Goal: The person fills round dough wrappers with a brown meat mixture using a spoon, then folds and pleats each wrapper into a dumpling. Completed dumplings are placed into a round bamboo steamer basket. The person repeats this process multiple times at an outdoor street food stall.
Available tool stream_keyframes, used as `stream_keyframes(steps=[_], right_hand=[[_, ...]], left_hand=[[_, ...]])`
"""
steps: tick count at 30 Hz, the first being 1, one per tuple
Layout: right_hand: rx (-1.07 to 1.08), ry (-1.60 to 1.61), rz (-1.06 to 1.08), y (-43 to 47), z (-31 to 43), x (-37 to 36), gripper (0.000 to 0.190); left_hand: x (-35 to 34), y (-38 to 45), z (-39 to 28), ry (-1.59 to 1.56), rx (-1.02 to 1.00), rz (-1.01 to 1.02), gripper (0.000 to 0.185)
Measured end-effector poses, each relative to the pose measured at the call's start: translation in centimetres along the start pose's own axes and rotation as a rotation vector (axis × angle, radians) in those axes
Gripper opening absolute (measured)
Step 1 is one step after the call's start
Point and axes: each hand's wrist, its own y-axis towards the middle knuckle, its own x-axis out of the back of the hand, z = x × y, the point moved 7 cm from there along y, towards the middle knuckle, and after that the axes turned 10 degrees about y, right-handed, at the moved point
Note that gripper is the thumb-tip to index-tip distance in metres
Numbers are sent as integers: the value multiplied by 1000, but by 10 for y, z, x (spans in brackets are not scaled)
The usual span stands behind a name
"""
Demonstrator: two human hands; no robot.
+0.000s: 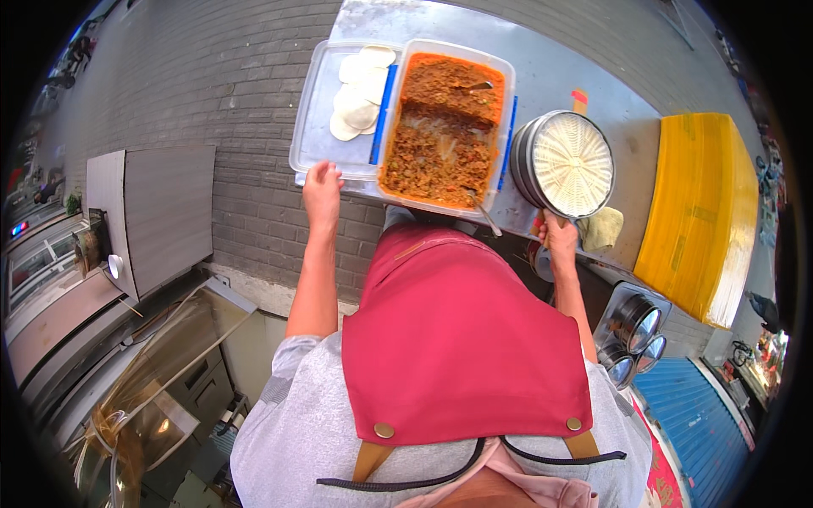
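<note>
My left hand [322, 190] is at the near edge of a clear plastic lid [311, 108], its fingers slightly curled; whether it touches the lid I cannot tell. Round white dough wrappers [357, 112] lie overlapping on the lid. Beside it stands a clear plastic tub [508, 70] of reddish-brown minced filling [438, 171], with one metal utensil at the back and a metal spoon [488, 216] leaning over the near rim. My right hand [560, 236] grips the near side of a round metal steamer [517, 162], topped by a woven steamer liner [575, 165].
The metal-topped table [571, 70] carries a folded cloth [602, 228] near the steamer. A yellow-wrapped box [686, 216] stands at the right end. Below it, several round metal containers [638, 324] sit on a tray. Grey paving [260, 127] and a grey board [170, 216] lie to the left.
</note>
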Motion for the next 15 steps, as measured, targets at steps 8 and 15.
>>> stream_keyframes(steps=[8, 15], right_hand=[[552, -663, -173, -98, 49, -10, 54], [449, -467, -34, -135, 40, -121, 57]], left_hand=[[-68, 160, -98, 572, -656, 130, 37], [-163, 169, -111, 1095, -1224, 464, 39]])
